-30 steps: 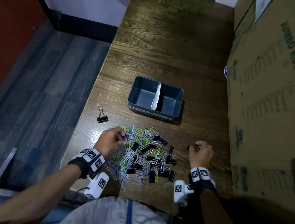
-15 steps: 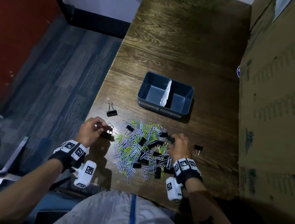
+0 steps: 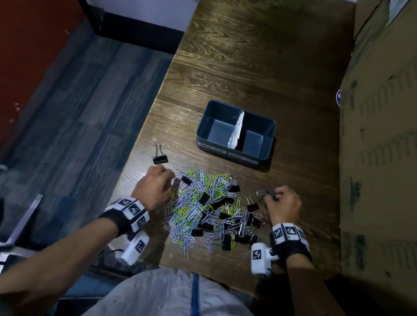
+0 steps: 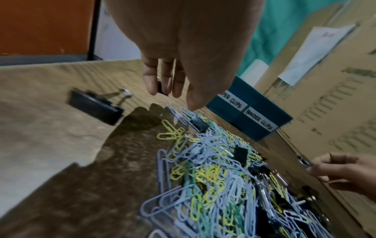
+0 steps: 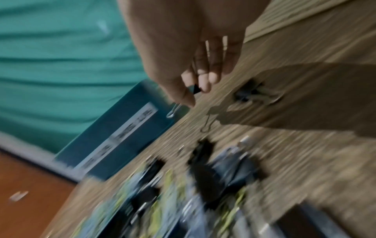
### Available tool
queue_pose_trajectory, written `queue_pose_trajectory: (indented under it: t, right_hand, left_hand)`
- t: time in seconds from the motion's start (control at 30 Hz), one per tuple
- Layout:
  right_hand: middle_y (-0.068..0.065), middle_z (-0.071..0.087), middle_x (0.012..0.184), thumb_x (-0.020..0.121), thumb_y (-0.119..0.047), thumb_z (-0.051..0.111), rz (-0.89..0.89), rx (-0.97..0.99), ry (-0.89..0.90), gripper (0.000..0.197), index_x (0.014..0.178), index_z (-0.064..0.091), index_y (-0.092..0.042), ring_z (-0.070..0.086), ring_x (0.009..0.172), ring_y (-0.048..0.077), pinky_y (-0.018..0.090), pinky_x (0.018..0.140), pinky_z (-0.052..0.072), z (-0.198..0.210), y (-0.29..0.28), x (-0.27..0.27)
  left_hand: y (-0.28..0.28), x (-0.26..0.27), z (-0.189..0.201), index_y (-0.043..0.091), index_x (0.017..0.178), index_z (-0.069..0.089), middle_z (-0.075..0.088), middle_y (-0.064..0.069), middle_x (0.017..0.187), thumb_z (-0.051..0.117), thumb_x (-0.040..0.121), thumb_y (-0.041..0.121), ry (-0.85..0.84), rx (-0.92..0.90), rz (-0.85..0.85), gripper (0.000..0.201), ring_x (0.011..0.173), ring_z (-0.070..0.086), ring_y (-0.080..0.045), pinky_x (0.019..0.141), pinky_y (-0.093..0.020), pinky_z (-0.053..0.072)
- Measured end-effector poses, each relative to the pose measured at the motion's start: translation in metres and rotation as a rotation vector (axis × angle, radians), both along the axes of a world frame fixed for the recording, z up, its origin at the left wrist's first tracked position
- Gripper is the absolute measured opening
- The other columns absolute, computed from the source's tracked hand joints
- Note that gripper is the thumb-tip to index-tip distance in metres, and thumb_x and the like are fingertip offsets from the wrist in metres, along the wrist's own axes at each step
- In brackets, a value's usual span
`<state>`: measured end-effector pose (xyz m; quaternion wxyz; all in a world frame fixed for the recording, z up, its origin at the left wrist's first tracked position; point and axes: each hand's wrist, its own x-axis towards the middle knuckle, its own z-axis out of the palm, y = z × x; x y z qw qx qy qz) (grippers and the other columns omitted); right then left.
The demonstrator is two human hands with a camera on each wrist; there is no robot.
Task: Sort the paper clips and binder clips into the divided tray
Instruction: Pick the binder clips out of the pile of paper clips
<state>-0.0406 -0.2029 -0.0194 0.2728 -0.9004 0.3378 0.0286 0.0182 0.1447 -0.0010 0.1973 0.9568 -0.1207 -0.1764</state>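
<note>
On the desk point(image 3: 239, 57), the left hand point(image 3: 155, 190) and the right hand point(image 3: 284, 205) each pinch a black binder clip at the two sides of the mixed clip pile point(image 3: 209, 210), which lies near the desk's front edge, just before the divided tray point(image 3: 268, 149).

Head looks down; wrists close, sharing tray point(image 3: 232, 152).

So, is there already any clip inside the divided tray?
No, in the head view both compartments of the divided tray show only bare blue floor beside the white divider.
</note>
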Motion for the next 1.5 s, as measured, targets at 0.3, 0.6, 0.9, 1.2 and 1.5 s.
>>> queue_pose_trajectory:
  t: [0.3, 0.6, 0.9, 1.2, 1.5]
  right_hand:
    - [0.013, 0.070, 0.098, 0.076, -0.011, 0.079, -0.232, -0.058, 0.079, 0.022, 0.096, 0.070, -0.016, 0.064, 0.095, 0.033, 0.044, 0.081, 0.056, -0.004, -0.042, -0.027]
    - [0.000, 0.049, 0.127, 0.086, -0.035, 0.072, 0.206, 0.051, 0.181, 0.047, 0.129, 0.056, -0.024, 0.053, 0.112, 0.020, 0.042, 0.089, 0.054, -0.024, 0.030, -0.033]
    - [-0.003, 0.048, 0.124, 0.077, -0.013, 0.082, 0.068, 0.127, 0.262, 0.040, 0.110, 0.064, -0.027, 0.052, 0.114, 0.022, 0.039, 0.093, 0.052, -0.014, 0.042, -0.013]
    - [-0.002, 0.051, 0.105, 0.074, -0.001, 0.081, -0.021, 0.183, -0.049, 0.026, 0.087, 0.069, -0.020, 0.059, 0.097, 0.018, 0.031, 0.087, 0.054, 0.014, 0.017, -0.004]
    - [0.009, 0.059, 0.106, 0.071, 0.009, 0.078, -0.242, 0.177, -0.111, 0.035, 0.090, 0.068, -0.019, 0.067, 0.087, 0.024, 0.033, 0.081, 0.057, 0.007, -0.035, -0.025]
  left_hand:
    - [-0.055, 0.012, -0.009, 0.015, 0.125, 0.054, 0.047, -0.009, 0.121, 0.066, 0.087, 0.020, 0.080, -0.004, -0.156, 0.040, 0.106, 0.047, -0.024, 0.093, -0.040, 0.049]
    - [-0.069, 0.006, -0.002, 0.013, 0.107, 0.055, 0.043, 0.002, 0.109, 0.068, 0.085, 0.014, 0.085, -0.156, -0.049, 0.026, 0.089, 0.050, -0.013, 0.085, -0.024, 0.049]
    - [-0.029, 0.023, 0.012, 0.024, 0.095, 0.064, 0.066, 0.003, 0.092, 0.066, 0.087, 0.003, 0.130, -0.515, 0.301, 0.022, 0.072, 0.068, -0.016, 0.057, -0.031, 0.058]
    - [0.034, 0.046, -0.004, 0.013, 0.086, 0.069, 0.069, -0.005, 0.085, 0.067, 0.083, -0.002, 0.018, -0.275, 0.499, 0.016, 0.074, 0.063, -0.019, 0.071, -0.022, 0.046]
    - [0.038, 0.032, -0.003, 0.022, 0.096, 0.061, 0.060, -0.008, 0.102, 0.065, 0.078, 0.005, -0.065, 0.055, 0.181, 0.025, 0.103, 0.052, -0.031, 0.076, -0.049, 0.052]
